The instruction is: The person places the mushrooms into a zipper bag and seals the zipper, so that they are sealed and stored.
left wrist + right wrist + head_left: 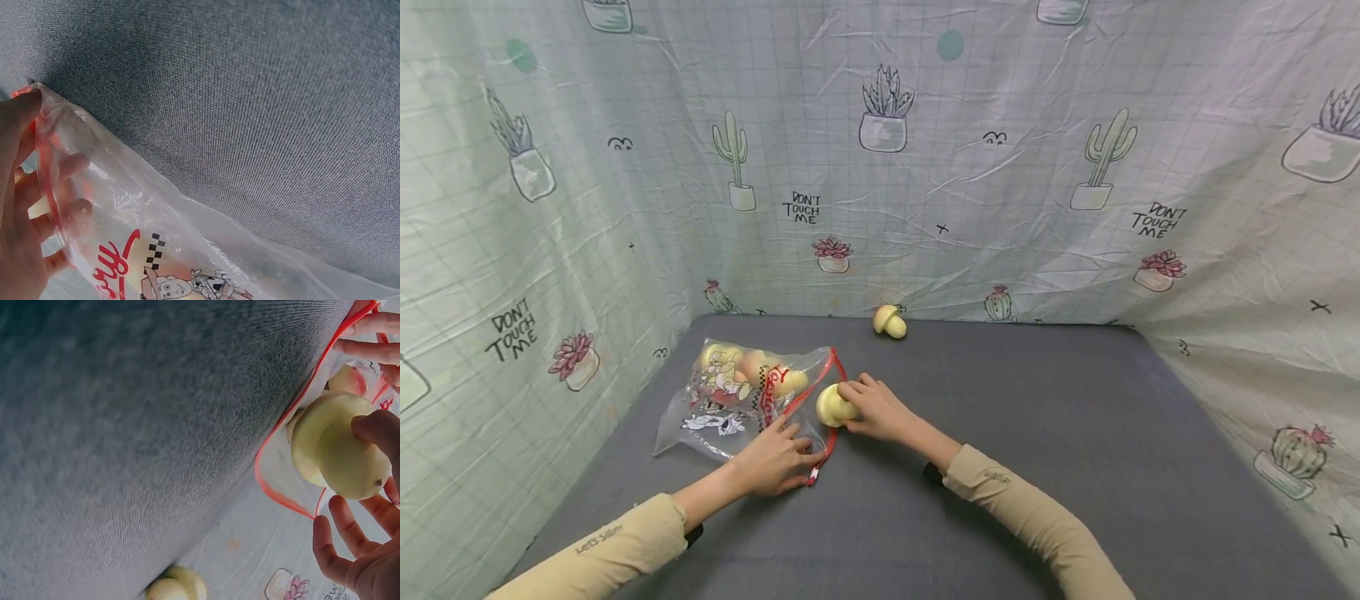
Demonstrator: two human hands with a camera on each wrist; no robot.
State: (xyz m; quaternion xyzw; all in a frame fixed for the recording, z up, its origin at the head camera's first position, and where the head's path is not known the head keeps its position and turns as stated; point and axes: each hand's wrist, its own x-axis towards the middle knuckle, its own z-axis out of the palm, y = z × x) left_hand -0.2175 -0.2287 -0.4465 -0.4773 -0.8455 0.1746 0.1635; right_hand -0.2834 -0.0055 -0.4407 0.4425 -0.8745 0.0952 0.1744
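A clear zip bag (745, 427) with a red edge and cartoon print lies at the left of the dark table, with several yellow and reddish toy mushrooms (752, 367) inside. My left hand (778, 458) holds the near side of its mouth. In the left wrist view the thumb (28, 106) is at the red edge, and fingers show through the plastic. My right hand (880, 410) grips a pale yellow toy mushroom (353, 456) between thumb and fingers, right at the bag's opening. Its rounded stem end points toward the right wrist camera.
Another toy mushroom (891, 322) lies on its side at the table's back edge. Behind and beside the grey tabletop (1037, 417) hangs a pale curtain (985, 208) printed with cacti and lettering.
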